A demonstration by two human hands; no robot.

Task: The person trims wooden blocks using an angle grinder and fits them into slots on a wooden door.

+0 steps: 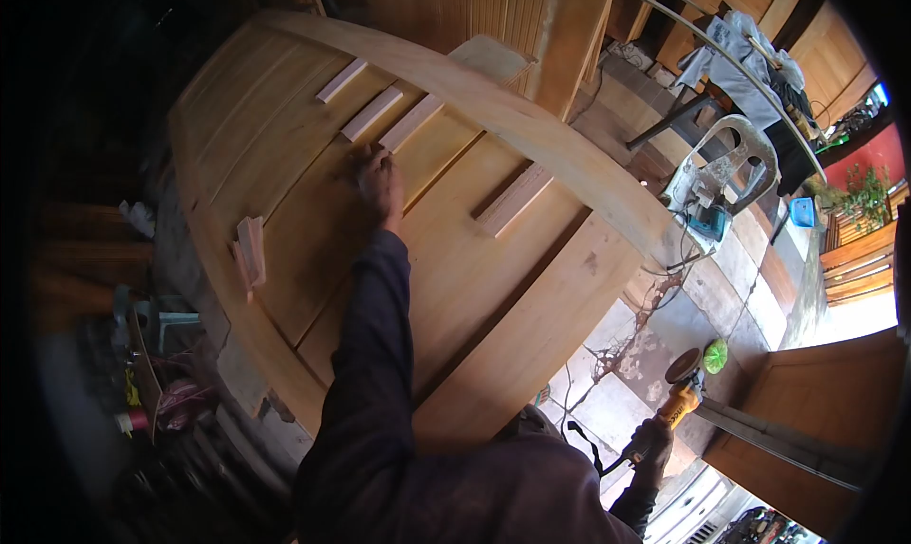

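Observation:
A large wooden door panel (455,221) with a raised frame lies before me. My left hand (381,185) is over its middle, fingers curled, close to the lower end of a pale wood strip (412,123); whether anything is in the fingers is hidden. Beside that strip lie a second strip (372,113) and a shorter strip (342,80). A thicker wood block (515,199) rests farther right. Some stacked wood pieces (250,252) lie on the left part. Low at the right, my right hand (652,442) is closed around a yellow angle grinder (678,406) with a round disc, held away from the panel.
A worn plastic chair (726,165) holds a teal power tool (708,221). Cords (567,402) trail over the cracked tiled floor (622,340). A green round object (715,356) is near the grinder disc. Wooden boards (455,13) stand behind the panel; clutter (176,392) fills the left.

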